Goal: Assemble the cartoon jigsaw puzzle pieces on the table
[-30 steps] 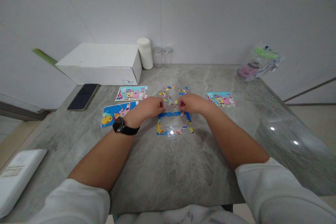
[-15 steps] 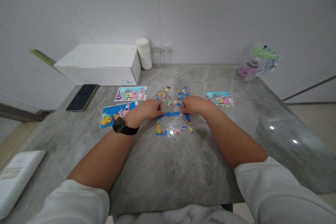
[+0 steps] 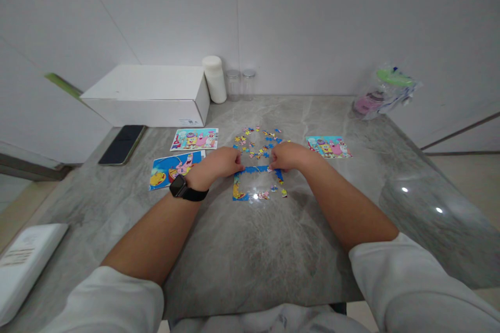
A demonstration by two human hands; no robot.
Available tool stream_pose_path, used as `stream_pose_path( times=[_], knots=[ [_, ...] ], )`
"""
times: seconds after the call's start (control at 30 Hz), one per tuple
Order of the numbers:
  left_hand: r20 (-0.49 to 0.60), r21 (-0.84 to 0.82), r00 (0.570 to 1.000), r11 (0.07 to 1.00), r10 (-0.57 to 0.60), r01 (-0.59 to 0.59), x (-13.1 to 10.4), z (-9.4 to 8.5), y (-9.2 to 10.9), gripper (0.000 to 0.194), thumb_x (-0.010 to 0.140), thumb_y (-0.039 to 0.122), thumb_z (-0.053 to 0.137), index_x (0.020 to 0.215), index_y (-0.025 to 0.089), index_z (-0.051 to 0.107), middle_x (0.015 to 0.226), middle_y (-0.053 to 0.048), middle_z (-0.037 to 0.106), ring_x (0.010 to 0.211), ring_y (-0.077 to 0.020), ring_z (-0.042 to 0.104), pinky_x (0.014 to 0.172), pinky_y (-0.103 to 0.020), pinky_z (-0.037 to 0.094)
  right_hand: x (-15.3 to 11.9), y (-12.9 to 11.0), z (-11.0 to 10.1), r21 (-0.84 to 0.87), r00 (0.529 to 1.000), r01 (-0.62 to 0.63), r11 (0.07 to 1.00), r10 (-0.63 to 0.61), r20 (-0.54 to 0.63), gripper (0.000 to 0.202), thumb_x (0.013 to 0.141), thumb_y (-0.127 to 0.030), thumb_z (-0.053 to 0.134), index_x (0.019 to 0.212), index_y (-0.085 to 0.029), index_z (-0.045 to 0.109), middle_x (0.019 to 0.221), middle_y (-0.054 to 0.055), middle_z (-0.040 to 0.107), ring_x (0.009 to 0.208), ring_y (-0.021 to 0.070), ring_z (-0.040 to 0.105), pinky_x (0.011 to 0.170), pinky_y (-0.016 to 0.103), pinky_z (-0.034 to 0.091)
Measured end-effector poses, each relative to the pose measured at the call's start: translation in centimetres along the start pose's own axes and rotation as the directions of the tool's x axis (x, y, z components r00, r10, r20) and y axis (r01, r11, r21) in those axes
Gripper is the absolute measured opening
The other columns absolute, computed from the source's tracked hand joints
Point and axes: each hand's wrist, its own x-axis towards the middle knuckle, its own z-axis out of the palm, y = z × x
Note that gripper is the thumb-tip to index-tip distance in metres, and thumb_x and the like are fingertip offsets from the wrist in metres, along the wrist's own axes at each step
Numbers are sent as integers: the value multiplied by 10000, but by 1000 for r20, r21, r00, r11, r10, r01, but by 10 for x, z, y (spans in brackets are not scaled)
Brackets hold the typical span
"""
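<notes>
White box at the near left: lies flat at the edge of the surface [image 3: 297, 250].
Phone [image 3: 122, 144]: flat, screen dark, in front of the white carton [image 3: 144, 83].
Picture cards on the left: the blue card [image 3: 159, 171] lies nearer than the turquoise card [image 3: 194, 139].
Left hand [image 3: 233, 164]: fingertips bunched at the top-left corner of the partly built puzzle [image 3: 240, 195]; I can't tell whether they pinch it.
White bottle [image 3: 214, 80]: upright beside the carton, two clear jars to its right.
Puzzle: between and below the hands, a blue-and-yellow border around bare surface, its right side broken.
Loose pieces [image 3: 255, 155]: scattered beyond the border.
Right hand [image 3: 276, 164]: fingers drawn in narrow at the top-right corner; grip unclear.
Right-hand card [image 3: 329, 147]: flat beyond the right forearm.
Bagged jar [image 3: 385, 93]: green-lidded, far right.
</notes>
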Motion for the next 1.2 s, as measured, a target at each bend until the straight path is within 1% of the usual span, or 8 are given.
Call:
stream_pose_path(
  times=[0.1,0.3,0.47,0.67,0.77,0.97,1.1,1.2],
  knots=[
    [15,3,1000,1000,-14,14,-1,-2,2,238,888,428,681,909,204,758,883,-72,764,791,-237,683,684,-315,444,0,-1,0,11,1000,17,1000,-17,-2,344,964,-409,657,1075,-134,831,991,144,833,896,251,761,750,288,488],
    [48,17,998,999,-50,49,-8,-11,8,222,894,399,683,911,196,770,888,-73,775,790,-229,685,689,-312,443,1,-3,1,13,999,50,999,-50,-22,352,963,-397,653,1113,-131,829,1027,159,830,928,265,760,791,295,484],
    [68,48,996,997,-64,61,-10,-17,12,213,901,374,679,944,194,785,898,-74,782,806,-229,695,711,-312,460,0,-4,1,32,999,52,998,-52,-17,343,964,-380,656,1107,-121,829,994,152,832,901,259,758,765,293,477],
    [69,15,997,999,-45,44,-9,-16,8,149,885,326,698,912,197,768,859,-52,777,760,-208,687,692,-299,452,0,-4,-1,29,998,66,997,-66,-8,328,968,-381,653,1078,-125,826,964,138,835,881,252,756,740,287,470],
    [67,0,997,1000,-30,30,-8,-13,6,145,880,330,701,894,200,762,845,-48,774,748,-206,685,685,-298,451,0,-4,-1,29,998,63,998,-63,-10,317,960,-376,664,1066,-124,824,943,135,835,876,258,759,717,291,464],
    [63,-10,998,1000,-17,18,-6,-10,4,157,869,346,696,901,206,760,833,-45,771,763,-208,693,693,-293,467,0,-3,0,34,999,49,998,-48,-8,312,951,-378,666,1056,-137,833,931,133,835,893,264,762,736,295,481],
    [51,3,998,1000,-21,21,-6,-11,5,142,876,334,697,906,208,754,841,-44,775,767,-207,692,669,-291,446,1,-2,0,27,998,56,998,-56,-9,300,959,-384,665,1026,-142,828,941,131,837,903,255,761,719,285,471],
    [67,5,997,1000,-28,28,-8,-14,7,146,887,335,690,892,206,758,856,-45,780,768,-201,692,660,-290,431,1,-2,0,18,998,56,998,-55,-15,311,962,-390,660,1025,-138,830,961,138,836,916,254,758,729,283,473]
  ],
)
